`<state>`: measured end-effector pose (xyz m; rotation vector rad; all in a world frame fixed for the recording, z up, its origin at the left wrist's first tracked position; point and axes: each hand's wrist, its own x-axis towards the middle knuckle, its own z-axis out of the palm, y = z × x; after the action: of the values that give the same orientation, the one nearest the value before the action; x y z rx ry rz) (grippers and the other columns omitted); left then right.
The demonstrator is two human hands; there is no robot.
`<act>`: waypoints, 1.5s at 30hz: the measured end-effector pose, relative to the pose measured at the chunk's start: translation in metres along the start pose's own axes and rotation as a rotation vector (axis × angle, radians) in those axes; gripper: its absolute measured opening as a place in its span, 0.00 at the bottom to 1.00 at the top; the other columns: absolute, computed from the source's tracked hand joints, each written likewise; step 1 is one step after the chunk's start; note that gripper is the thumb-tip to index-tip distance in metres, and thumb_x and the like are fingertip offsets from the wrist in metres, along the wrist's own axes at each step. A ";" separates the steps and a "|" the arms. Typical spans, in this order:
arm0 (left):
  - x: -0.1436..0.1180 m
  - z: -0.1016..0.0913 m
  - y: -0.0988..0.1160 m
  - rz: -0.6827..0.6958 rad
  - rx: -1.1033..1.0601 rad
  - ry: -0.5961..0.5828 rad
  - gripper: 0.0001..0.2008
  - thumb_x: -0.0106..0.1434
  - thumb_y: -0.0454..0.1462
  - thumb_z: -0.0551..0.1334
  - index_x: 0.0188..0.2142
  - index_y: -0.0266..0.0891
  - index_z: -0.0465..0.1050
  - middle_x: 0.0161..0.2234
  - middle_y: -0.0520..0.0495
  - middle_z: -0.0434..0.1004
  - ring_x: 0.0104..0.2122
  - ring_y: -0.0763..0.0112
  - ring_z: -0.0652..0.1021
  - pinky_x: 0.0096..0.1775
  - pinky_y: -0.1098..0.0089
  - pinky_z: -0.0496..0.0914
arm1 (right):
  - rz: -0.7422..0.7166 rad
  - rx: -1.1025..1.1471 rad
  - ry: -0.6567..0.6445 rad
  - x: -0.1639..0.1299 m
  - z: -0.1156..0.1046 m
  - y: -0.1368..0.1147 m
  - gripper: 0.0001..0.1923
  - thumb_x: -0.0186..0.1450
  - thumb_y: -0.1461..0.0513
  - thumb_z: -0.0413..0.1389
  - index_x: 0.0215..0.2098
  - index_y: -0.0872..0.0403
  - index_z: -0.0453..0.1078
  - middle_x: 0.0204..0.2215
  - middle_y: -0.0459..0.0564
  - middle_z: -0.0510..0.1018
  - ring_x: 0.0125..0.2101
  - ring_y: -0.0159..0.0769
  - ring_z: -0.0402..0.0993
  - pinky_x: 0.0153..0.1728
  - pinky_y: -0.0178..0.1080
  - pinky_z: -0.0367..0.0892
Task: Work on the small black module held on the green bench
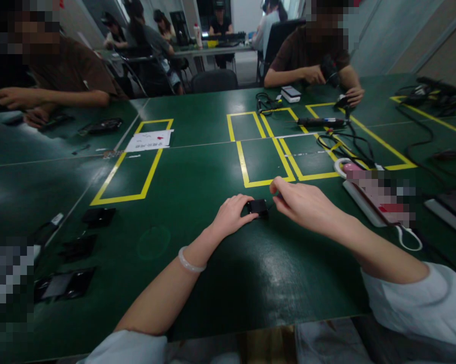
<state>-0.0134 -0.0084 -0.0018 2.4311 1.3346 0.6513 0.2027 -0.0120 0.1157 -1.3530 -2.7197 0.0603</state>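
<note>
A small black box-shaped part (257,207) lies on the green table (197,263), just in front of the yellow taped rectangles. My left hand (232,214) grips its left side with curled fingers. My right hand (298,201) hovers at its right side, fingers bent and pinched together near the part's right edge; whether they touch it I cannot tell. A pale bangle sits on my left wrist.
Several flat black parts (98,216) lie at the left. A white power strip and pink-white tool (359,194) sit to the right, with cables (341,144) behind. A paper sheet (150,140) lies in a yellow frame. Other people sit across the table.
</note>
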 end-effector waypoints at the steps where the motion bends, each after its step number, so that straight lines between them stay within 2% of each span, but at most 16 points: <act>1: 0.000 0.000 0.000 0.000 0.001 0.000 0.18 0.63 0.48 0.59 0.49 0.41 0.65 0.44 0.46 0.72 0.44 0.61 0.73 0.45 0.63 0.67 | -0.003 0.008 0.004 0.000 0.000 0.000 0.09 0.68 0.60 0.44 0.44 0.54 0.59 0.28 0.48 0.76 0.26 0.36 0.72 0.25 0.35 0.51; 6: 0.000 -0.001 0.001 0.004 0.002 0.005 0.19 0.63 0.48 0.60 0.48 0.40 0.65 0.44 0.46 0.72 0.44 0.62 0.73 0.44 0.63 0.67 | 0.019 -0.047 -0.022 0.001 -0.001 -0.001 0.13 0.69 0.53 0.43 0.40 0.53 0.62 0.27 0.48 0.77 0.26 0.37 0.72 0.25 0.36 0.49; 9: 0.000 0.000 0.000 0.002 -0.001 0.004 0.19 0.63 0.48 0.60 0.48 0.41 0.65 0.44 0.47 0.72 0.44 0.62 0.73 0.45 0.63 0.67 | 0.025 -0.085 -0.040 0.003 0.000 -0.002 0.13 0.70 0.56 0.41 0.40 0.53 0.63 0.27 0.49 0.77 0.26 0.38 0.73 0.24 0.36 0.48; 14: 0.000 -0.002 0.001 -0.004 -0.006 0.002 0.18 0.63 0.48 0.59 0.48 0.41 0.66 0.44 0.46 0.72 0.44 0.61 0.73 0.45 0.62 0.67 | -0.007 0.031 -0.012 0.002 0.000 -0.002 0.09 0.68 0.60 0.43 0.44 0.54 0.59 0.30 0.49 0.77 0.27 0.36 0.72 0.25 0.35 0.51; 20: 0.000 -0.002 0.001 -0.010 -0.008 0.002 0.19 0.63 0.48 0.60 0.49 0.41 0.66 0.44 0.46 0.72 0.44 0.61 0.73 0.45 0.62 0.67 | 0.017 -0.027 -0.024 0.002 0.000 -0.003 0.11 0.69 0.55 0.42 0.40 0.53 0.61 0.27 0.49 0.76 0.25 0.38 0.72 0.25 0.36 0.49; 28: 0.000 -0.001 0.001 -0.006 -0.007 0.001 0.18 0.64 0.48 0.59 0.48 0.41 0.65 0.44 0.46 0.72 0.44 0.61 0.73 0.46 0.62 0.67 | -0.032 0.065 -0.023 -0.001 0.000 0.002 0.07 0.67 0.60 0.44 0.42 0.53 0.59 0.31 0.49 0.76 0.30 0.37 0.73 0.26 0.35 0.53; 33: 0.000 -0.001 0.001 -0.012 -0.006 -0.003 0.19 0.63 0.48 0.59 0.49 0.41 0.65 0.44 0.46 0.72 0.45 0.61 0.73 0.46 0.62 0.67 | 0.010 0.000 -0.027 0.000 -0.001 -0.001 0.11 0.69 0.55 0.43 0.40 0.53 0.60 0.27 0.48 0.76 0.26 0.37 0.71 0.25 0.36 0.50; 36: 0.000 -0.001 0.001 -0.018 -0.006 -0.010 0.18 0.63 0.48 0.59 0.49 0.42 0.65 0.44 0.46 0.72 0.45 0.61 0.73 0.46 0.62 0.67 | 0.027 -0.028 -0.038 0.001 0.000 -0.002 0.11 0.70 0.56 0.41 0.40 0.53 0.60 0.25 0.47 0.75 0.24 0.37 0.71 0.23 0.36 0.48; 41: -0.001 -0.002 0.001 -0.021 -0.008 -0.011 0.19 0.63 0.48 0.59 0.49 0.42 0.66 0.44 0.45 0.72 0.45 0.61 0.73 0.46 0.61 0.67 | -0.034 0.065 -0.028 -0.002 0.000 0.001 0.06 0.68 0.61 0.43 0.41 0.53 0.59 0.31 0.48 0.76 0.28 0.35 0.71 0.24 0.35 0.51; 45: 0.000 -0.002 0.001 -0.016 -0.020 -0.012 0.18 0.64 0.48 0.59 0.49 0.42 0.66 0.44 0.45 0.72 0.45 0.61 0.73 0.46 0.61 0.67 | -0.030 0.088 -0.013 -0.002 -0.001 0.001 0.06 0.68 0.59 0.45 0.39 0.52 0.60 0.31 0.47 0.76 0.28 0.35 0.71 0.25 0.35 0.52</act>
<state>-0.0143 -0.0090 0.0004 2.4029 1.3346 0.6417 0.2051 -0.0130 0.1162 -1.2924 -2.7121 0.1839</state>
